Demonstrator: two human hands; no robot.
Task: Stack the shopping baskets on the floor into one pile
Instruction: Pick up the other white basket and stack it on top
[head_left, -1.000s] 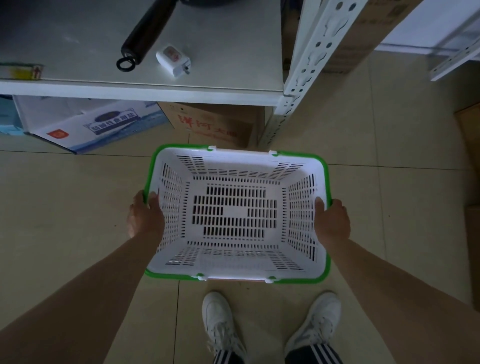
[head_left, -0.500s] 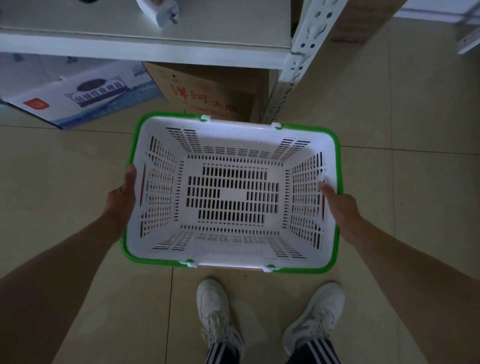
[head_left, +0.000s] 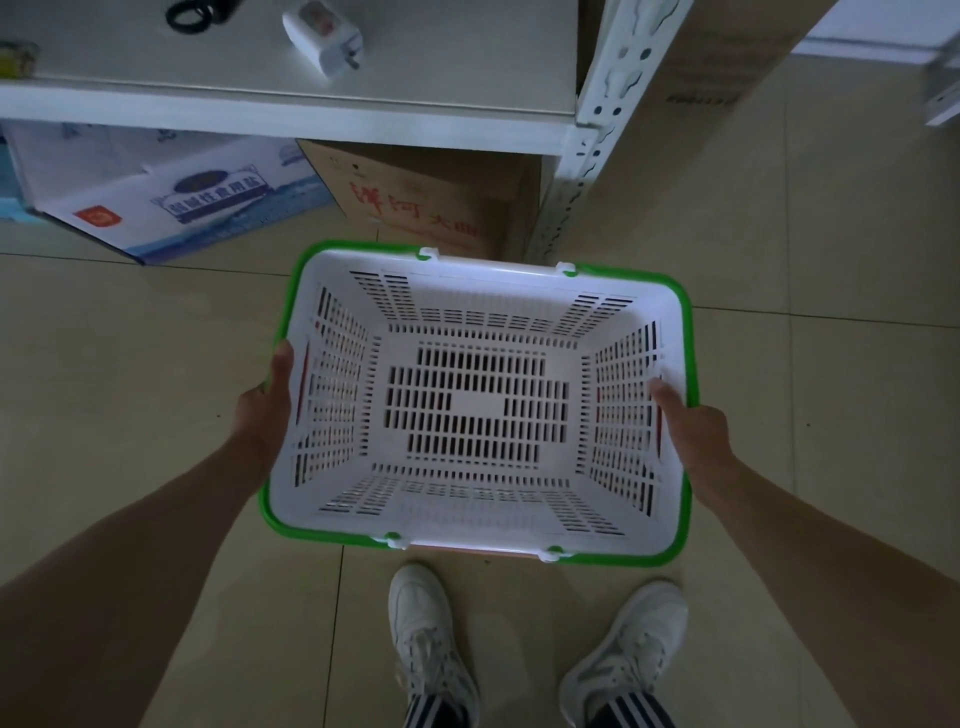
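Compared with a second ago, the basket (head_left: 480, 405) sits higher and further right in view, and the shelf (head_left: 291, 98) edge has shifted toward the top of the frame. Both hands have slid from the middle of the short sides toward the near half.

Basket: white slotted plastic with a green rim, open side up, held level above the tiled floor (head_left: 124, 374), in front of the person's white shoes (head_left: 431, 639). Red shows through the side slots; whether that is a second basket underneath cannot be told.

Left hand (head_left: 262, 415): clamped on the left short side, thumb lying along the rim, fingers wrapped under and out of sight.

Right hand (head_left: 693, 431): clamped on the right short side, thumb pressed inside the wall, fingers hidden beneath the rim.

Behind the basket, under the shelf, stand a brown carton (head_left: 415, 202) with red characters and a white-and-blue box (head_left: 171, 197). A white charger (head_left: 322, 34) lies on the shelf.
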